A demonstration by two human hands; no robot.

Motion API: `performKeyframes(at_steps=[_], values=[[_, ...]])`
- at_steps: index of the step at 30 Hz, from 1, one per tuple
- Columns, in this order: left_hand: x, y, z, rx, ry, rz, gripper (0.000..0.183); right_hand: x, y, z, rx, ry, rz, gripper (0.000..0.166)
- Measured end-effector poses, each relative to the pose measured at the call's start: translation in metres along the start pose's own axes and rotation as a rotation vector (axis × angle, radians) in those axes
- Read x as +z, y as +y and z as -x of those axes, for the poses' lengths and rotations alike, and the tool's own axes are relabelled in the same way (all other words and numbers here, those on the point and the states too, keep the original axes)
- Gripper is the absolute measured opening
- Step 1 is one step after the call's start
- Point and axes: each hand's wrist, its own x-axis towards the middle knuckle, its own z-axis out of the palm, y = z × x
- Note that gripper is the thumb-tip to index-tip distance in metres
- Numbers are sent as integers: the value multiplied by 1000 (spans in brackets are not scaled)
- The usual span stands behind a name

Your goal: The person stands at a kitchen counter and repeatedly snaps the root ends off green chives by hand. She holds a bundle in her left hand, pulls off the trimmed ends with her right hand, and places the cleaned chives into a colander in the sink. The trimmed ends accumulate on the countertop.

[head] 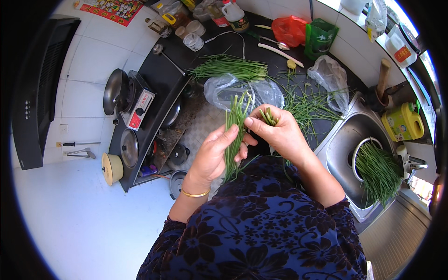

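Note:
My left hand (213,154) is closed around an upright bunch of green garlic chives (233,150), thumb across the stalks. Close beside it, my right hand (280,131) holds several short stalk ends (268,117) in its curled fingers, its thumb and fingertip at the bunch's edge. Beyond my hands a clear plastic bag (224,91) lies at the counter's edge. Behind that bag is a laid-out pile of chives (232,68). Loose, scattered green pieces (306,108) cover the counter to the right. More chives (378,171) fill a round metal bowl in the sink.
At the right is a steel sink (336,147) with a faucet (414,164) and a yellow jug (402,122). A white-green stalk (280,55), a red bag (290,29) and bottles (236,17) stand or lie along the back. A portable gas stove (140,108) and a wok (115,91) are left.

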Motion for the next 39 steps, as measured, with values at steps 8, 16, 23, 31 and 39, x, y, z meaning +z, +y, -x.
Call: performKeyframes(at_steps=[8, 16, 23, 31, 39], values=[[3, 0, -1, -18, 1, -91, 35, -2, 6, -8, -16, 137, 61, 17], [5, -3, -7, 46, 133, -38, 25, 4, -9, -1, 125, 85, -104, 14], [4, -3, -8, 32, 92, 67, 21, 2, 1, -4, 92, 65, -142, 18], [-43, 28, -11, 580, 570, -98, 13, -9, 2, -3, 104, 166, -96, 22], [13, 9, -2, 148, 307, -214, 16, 4, 9, -7, 56, 126, -109, 18]])
